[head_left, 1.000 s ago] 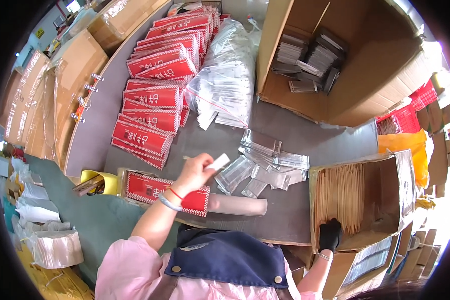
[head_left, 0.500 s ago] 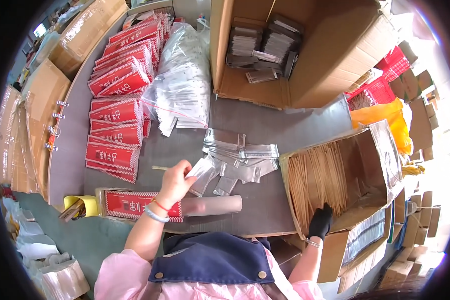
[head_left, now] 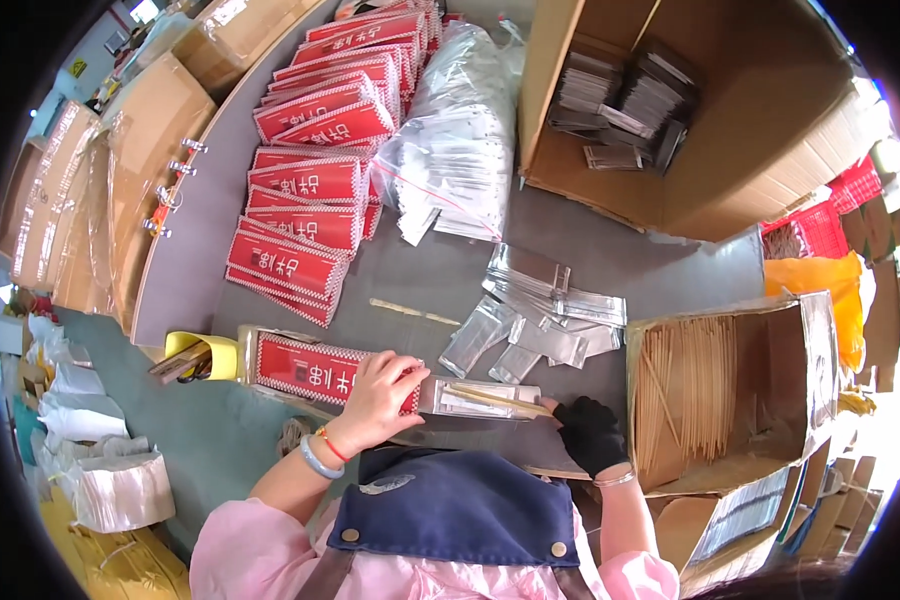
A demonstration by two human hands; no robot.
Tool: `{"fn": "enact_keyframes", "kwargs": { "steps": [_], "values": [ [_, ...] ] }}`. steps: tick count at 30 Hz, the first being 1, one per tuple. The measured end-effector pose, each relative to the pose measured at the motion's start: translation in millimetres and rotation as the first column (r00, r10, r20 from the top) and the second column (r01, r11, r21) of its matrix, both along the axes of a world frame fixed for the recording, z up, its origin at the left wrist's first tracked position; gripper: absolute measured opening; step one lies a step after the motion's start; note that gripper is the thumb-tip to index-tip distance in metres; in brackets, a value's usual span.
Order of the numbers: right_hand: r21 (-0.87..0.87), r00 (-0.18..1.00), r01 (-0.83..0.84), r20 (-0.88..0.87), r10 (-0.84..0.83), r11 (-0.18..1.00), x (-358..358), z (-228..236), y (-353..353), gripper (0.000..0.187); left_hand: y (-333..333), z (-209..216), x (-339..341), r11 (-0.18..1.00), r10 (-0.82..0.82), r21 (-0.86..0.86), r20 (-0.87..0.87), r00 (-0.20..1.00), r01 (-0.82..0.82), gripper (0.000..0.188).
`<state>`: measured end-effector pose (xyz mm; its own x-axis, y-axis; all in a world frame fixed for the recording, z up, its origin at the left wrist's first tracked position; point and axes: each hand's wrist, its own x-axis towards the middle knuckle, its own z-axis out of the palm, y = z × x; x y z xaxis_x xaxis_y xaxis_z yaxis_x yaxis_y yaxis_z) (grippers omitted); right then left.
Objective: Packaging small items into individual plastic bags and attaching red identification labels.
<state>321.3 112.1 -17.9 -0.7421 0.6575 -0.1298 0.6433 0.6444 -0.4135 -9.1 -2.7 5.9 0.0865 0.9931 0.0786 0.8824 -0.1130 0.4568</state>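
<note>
My bare left hand (head_left: pixel 378 402) grips the right end of a red printed packet (head_left: pixel 295 366) lying along the table's front edge. Right beside that hand lies a silver-clear sachet (head_left: pixel 450 402) with thin wooden skewers (head_left: pixel 495 398) on top. Their right ends meet the fingertips of my black-gloved right hand (head_left: pixel 592 436), which is closed on them. Just beyond is a loose pile of silver sachets (head_left: pixel 550 330). The box of wooden skewers (head_left: pixel 638 335) stands to the right of my right hand; most of its skewers lie side by side.
Overlapping red packets (head_left: pixel 300 205) line the left side, beside a clear bag of white packets (head_left: pixel 460 120). A tall cardboard box (head_left: pixel 760 150) holding more sachets stands at the back. A yellow holder (head_left: pixel 217 355) hangs at the left front. One thin stick (head_left: pixel 415 312) lies mid-table.
My left hand has gone from the sachet pile to the red packet, leaving a sachet in front. My right hand has come left out of the skewer box, bringing skewers. The view has shifted.
</note>
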Motion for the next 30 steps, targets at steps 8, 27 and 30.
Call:
{"fn": "enact_keyframes", "kwargs": {
  "steps": [8, 27, 30],
  "values": [
    [0.088, 0.934, 0.199, -0.32, -0.161, 0.976, -35.4, -31.0, 2.6, 0.02, 11.1, -9.5, 24.9, 0.999, -0.037, 0.004, 0.037, 0.999, 0.037, 0.068],
    [0.08, 0.95, 0.227, -0.24, -0.202, 0.971, -56.6, 16.8, -4.8, 0.064, 47.4, 27.1, -65.4, 0.977, 0.013, 0.207, -0.266, 0.964, 0.044, 0.023],
    [0.133, 0.966, 0.217, -0.169, -0.194, 0.967, -56.1, 19.5, -8.6, 0.064, 21.3, 9.1, -44.8, 0.94, 0.302, 0.189, -0.081, 0.95, -0.283, 0.047]
  ]
}}
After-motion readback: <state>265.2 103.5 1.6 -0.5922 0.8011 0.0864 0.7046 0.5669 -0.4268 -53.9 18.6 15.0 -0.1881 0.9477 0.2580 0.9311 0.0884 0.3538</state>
